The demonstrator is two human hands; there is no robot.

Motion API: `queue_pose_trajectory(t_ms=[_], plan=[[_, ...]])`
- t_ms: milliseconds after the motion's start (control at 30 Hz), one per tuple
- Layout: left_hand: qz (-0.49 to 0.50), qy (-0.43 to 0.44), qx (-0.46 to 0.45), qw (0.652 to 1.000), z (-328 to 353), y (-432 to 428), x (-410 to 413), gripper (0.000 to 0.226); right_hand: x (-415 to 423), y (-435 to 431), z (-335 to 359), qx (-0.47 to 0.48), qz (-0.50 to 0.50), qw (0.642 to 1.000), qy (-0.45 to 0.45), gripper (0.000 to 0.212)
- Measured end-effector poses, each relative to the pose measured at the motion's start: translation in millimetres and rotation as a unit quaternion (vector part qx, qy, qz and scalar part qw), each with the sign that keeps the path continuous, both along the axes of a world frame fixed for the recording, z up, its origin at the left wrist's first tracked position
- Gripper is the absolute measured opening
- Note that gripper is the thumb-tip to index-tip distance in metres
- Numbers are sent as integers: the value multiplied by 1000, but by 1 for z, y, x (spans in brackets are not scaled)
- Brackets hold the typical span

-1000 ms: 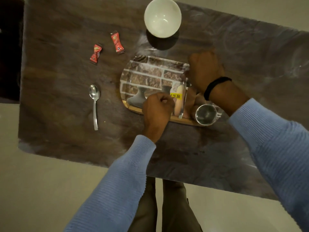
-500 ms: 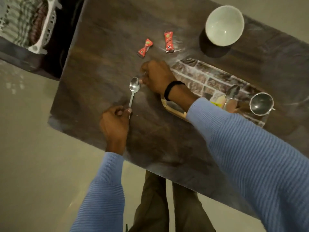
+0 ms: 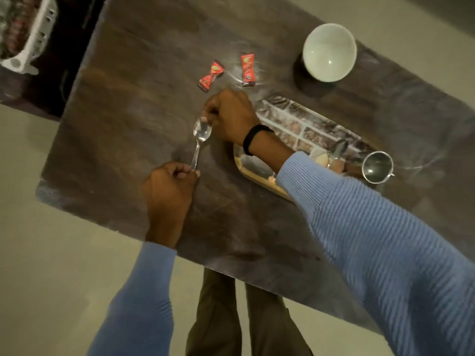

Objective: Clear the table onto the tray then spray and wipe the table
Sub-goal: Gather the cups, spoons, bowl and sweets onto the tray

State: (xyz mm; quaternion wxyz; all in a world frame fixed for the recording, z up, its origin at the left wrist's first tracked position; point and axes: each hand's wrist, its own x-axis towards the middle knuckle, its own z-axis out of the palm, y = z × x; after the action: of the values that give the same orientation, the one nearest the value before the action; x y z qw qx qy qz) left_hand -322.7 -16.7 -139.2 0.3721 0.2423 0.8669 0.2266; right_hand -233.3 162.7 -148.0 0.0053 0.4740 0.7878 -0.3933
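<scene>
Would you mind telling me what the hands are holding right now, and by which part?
The spoon: the left hand pinches its handle end, the right hand pinches the bowl's tip.

I see a shiny steel spoon lying bowl-up and pointing away from me on the dark brown marbled worktop, my left hand pinching its handle end and my right hand at the tip of its bowl. Just right of it sits a rectangular brick-patterned tray carrying a second steel spoon, with a small steel cup at its right end. Beyond lie two red candy wrappers and an upright white ceramic bowl.
</scene>
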Motion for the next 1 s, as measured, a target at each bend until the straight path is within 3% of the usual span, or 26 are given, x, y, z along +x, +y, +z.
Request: queue_pose_trajectory(t_ms=[167, 300, 400, 500, 1000], plan=[[-58, -21, 69, 996, 36, 30, 57, 8, 91, 37, 45, 28, -15, 999, -6, 13], [-119, -63, 66, 989, 32, 59, 120, 4, 167, 59, 65, -18, -13, 1000, -16, 16], [-171, -34, 46, 984, 21, 69, 157, 9, 200, 68, 57, -7, -3, 998, -56, 19], [-196, 13, 28, 980, 14, 73, 178, 12, 215, 69, 43, -2, -13, 997, -73, 15], [-228, 51, -3, 972, 6, 78, 196, 12, 222, 58, 6, 38, -87, 990, -108, 7]])
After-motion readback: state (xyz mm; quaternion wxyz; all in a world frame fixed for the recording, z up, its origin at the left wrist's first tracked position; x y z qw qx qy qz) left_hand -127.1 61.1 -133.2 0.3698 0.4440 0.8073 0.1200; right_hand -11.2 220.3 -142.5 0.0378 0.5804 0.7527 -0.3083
